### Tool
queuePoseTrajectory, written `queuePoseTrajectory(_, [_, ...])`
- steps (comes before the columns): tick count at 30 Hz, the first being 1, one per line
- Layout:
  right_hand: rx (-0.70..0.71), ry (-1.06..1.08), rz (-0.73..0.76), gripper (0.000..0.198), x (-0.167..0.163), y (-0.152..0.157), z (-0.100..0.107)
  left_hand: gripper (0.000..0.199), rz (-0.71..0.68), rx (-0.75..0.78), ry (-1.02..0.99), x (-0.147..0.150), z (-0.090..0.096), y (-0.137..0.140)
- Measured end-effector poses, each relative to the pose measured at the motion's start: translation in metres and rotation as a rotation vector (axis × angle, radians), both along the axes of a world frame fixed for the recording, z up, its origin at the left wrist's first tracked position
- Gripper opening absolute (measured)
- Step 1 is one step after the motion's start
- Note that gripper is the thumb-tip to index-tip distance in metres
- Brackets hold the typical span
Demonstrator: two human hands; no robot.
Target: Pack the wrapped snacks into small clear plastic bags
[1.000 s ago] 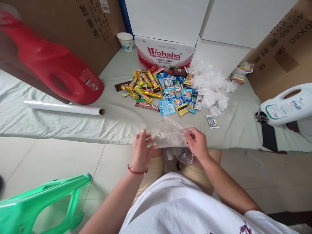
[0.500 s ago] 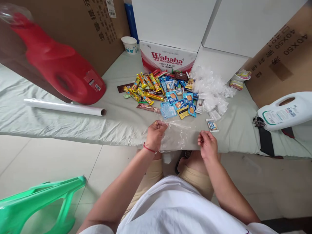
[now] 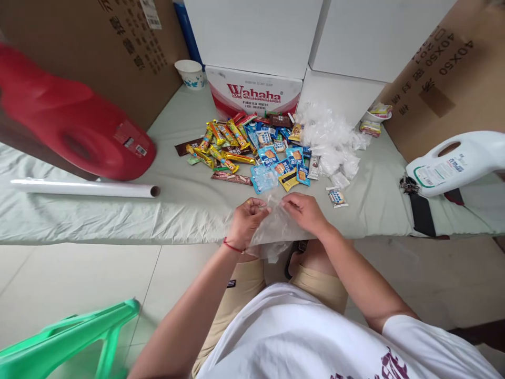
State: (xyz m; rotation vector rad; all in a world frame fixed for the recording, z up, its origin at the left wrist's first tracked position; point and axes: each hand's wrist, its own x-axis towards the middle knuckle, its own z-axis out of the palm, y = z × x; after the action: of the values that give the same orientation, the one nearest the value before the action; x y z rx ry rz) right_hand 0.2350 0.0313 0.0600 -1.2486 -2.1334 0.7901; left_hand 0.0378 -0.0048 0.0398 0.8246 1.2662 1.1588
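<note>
at the edge of the pale green cloth-covered counter (image 3: 189, 223) is your thin, clear plastic bag (image 3: 276, 227). your left hand (image 3: 245, 220) and right hand (image 3: 306, 212) pinch its top, almost closed; tugging hard could rip it.

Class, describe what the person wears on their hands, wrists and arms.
The left hand and right hand are gloveless. A thin red bracelet circles the left wrist; the right wrist shows none. A yellowish spot on a left finger may be a ring. A white short sleeve covers the right upper arm.
</note>
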Motion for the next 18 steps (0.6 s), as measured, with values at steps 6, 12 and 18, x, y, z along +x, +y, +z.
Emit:
queuePoseTrajectory(6, [-0.443,0.513,-0.522,0.042,0.033,0.003,-0.031,0.042,0.215,-0.088,0.019,-0.049,-0.016,0.000])
queuePoseTrajectory(12, [-0.526,0.506,-0.677,0.045,0.049,-0.024,-0.048,0.043,0.520,0.055,0.579,-0.056,-0.024,-0.009])
queuePoseTrajectory(18, [-0.527,0.450,-0.617,0.039,0.046,-0.032,-0.045,0.012,-0.075,0.565,1.019,-0.036,-0.004,-0.023])
